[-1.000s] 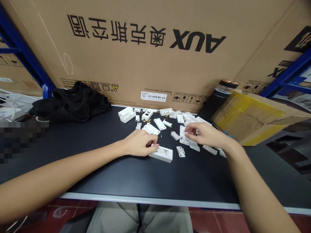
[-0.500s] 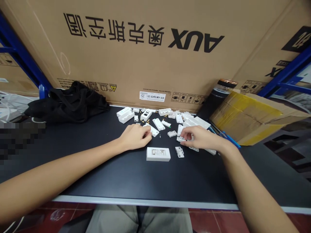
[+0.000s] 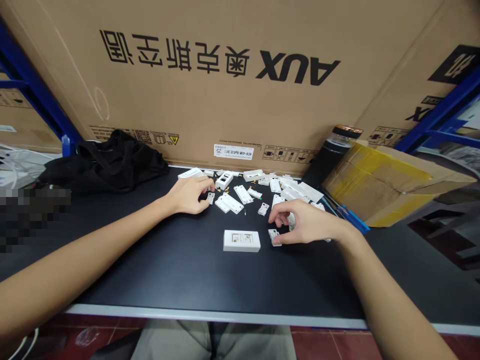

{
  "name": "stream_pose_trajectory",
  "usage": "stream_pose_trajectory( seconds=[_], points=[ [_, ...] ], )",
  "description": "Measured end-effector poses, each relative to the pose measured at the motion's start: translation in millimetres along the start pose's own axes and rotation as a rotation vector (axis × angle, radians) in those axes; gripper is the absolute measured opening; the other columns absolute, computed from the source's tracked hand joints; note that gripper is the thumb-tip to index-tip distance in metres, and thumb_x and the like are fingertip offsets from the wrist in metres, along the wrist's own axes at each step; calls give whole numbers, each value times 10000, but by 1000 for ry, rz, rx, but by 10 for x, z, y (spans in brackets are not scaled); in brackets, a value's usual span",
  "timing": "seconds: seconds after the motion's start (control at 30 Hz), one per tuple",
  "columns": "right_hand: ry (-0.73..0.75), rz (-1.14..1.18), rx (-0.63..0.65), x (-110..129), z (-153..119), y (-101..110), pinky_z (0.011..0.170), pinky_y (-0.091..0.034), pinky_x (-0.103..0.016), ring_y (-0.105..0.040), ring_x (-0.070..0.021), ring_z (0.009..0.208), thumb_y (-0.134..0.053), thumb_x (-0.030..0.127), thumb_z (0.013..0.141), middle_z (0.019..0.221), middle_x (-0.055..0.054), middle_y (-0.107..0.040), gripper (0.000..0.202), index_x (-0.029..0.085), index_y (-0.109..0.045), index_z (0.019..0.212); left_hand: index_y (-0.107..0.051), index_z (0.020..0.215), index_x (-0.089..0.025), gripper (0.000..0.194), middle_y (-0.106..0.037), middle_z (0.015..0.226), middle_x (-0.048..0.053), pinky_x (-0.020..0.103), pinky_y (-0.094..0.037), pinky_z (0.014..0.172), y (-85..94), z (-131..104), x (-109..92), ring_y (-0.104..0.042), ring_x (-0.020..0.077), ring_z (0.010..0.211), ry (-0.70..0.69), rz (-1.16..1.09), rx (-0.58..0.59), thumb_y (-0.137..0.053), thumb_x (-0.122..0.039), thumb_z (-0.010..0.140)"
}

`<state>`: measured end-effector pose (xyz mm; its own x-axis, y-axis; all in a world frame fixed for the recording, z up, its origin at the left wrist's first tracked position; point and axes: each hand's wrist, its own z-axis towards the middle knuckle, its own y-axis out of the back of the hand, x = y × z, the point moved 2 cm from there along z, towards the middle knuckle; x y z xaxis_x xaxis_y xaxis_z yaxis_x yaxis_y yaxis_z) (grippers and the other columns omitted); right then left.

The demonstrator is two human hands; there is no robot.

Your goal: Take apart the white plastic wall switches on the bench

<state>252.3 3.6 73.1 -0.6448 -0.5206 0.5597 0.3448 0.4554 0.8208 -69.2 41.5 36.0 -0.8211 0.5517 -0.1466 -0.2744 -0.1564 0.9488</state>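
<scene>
My left hand (image 3: 190,195) is at the left of a group of white plastic parts, thumb and forefinger apart. Right by its fingertips lies a small white part (image 3: 210,198); whether they touch it is unclear. My right hand (image 3: 303,221) is curved with a gap between thumb and fingers. Its thumb reaches the edge of another small white part with cutouts (image 3: 274,237), which lies flat. A further white part (image 3: 291,220) shows partly behind the right fingers. Between the hands, nearer me, a white rectangular box-shaped housing (image 3: 242,241) rests on the dark table.
White covers (image 3: 229,202), housings (image 3: 224,179) and tiny brass-coloured pieces are scattered toward the back. A large cardboard box (image 3: 225,105) stands behind them. On the right are a black bottle (image 3: 332,155), a taped carton (image 3: 390,180) and blue-handled tools (image 3: 354,219); black cloth (image 3: 112,162) lies left.
My left hand has moved left, away from the white covers to a small part. My right hand has come slightly toward me, its thumb and fingers spreading, to the small part beside the housing.
</scene>
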Motion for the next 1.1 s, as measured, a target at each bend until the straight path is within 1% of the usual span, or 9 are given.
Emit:
stream_pose_trajectory(
  seconds=[0.17, 0.43, 0.53, 0.6, 0.7, 0.8, 0.9, 1.0, 1.1],
  points=[
    [-21, 7, 4, -39, 19, -18, 615, -453, -278, -578, -157, 694, -826, 560, 662, 788, -15, -631, 460, 184, -704, 898, -628, 1047, -228, 352, -659, 977, 32, 322, -417, 680, -29, -8, -68, -618, 240, 862, -104, 85, 70, -540, -344, 727],
    [14, -47, -35, -64, 26, -8, 626, -455, -284, -592, -158, 695, -770, 581, 744, 791, -19, -647, 426, 190, -689, 889, -523, 902, -216, 320, -632, 891, 28, 321, -380, 643, -47, -12, -100, -585, 223, 759, -36, 89, 65, -543, -526, 826],
    [15, -84, -46, -68, 33, 0, 626, -450, -284, -587, -157, 690, -741, 585, 778, 778, -19, -647, 407, 192, -679, 863, -504, 899, -218, 293, -620, 902, 32, 327, -385, 646, -45, -14, -101, -576, 229, 776, -33, 99, 37, -562, -491, 809],
    [13, -103, -48, -74, 36, 3, 628, -448, -285, -587, -157, 689, -722, 584, 799, 773, -19, -648, 399, 193, -678, 864, -527, 965, -212, 284, -622, 955, 44, 345, -421, 705, -44, -18, -110, -585, 247, 855, -81, 89, 20, -596, -399, 763],
    [12, -114, -49, -84, 36, 2, 628, -445, -284, -584, -157, 686, -695, 588, 825, 763, -18, -652, 395, 196, -679, 870, -562, 1093, -200, 389, -608, 1099, 76, 389, -449, 850, -52, -27, -152, -568, 275, 1003, -217, 39, 4, -624, -303, 723],
    [11, -115, -50, -90, 39, -5, 632, -446, -283, -589, -159, 688, -673, 586, 846, 761, -20, -664, 389, 199, -683, 882, -601, 1100, -213, 318, -586, 1178, 79, 407, -433, 931, -70, -33, -217, -550, 265, 1061, -361, -45, 10, -638, -315, 802],
    [-2, -124, -48, -86, 46, -14, 620, -441, -282, -590, -160, 677, -666, 573, 856, 757, -24, -669, 378, 197, -684, 890, -628, 1004, -211, 176, -606, 1132, 71, 397, -419, 954, -85, -28, -261, -554, 246, 1067, -431, -89, 7, -597, -362, 920],
    [0, -121, -51, -75, 49, -21, 614, -438, -279, -591, -162, 671, -659, 558, 864, 753, -28, -669, 367, 193, -685, 892, -620, 983, -190, 223, -631, 1080, 81, 385, -427, 943, -101, -20, -271, -565, 233, 1034, -473, -100, 13, -522, -389, 1001],
    [10, -123, -62, -77, 52, -19, 610, -433, -276, -588, -161, 661, -655, 539, 872, 738, -28, -667, 350, 191, -690, 883, -600, 1010, -176, 242, -640, 1053, 93, 369, -444, 942, -133, -15, -265, -574, 218, 1017, -506, -148, 40, -429, -341, 1052]
  ],
)
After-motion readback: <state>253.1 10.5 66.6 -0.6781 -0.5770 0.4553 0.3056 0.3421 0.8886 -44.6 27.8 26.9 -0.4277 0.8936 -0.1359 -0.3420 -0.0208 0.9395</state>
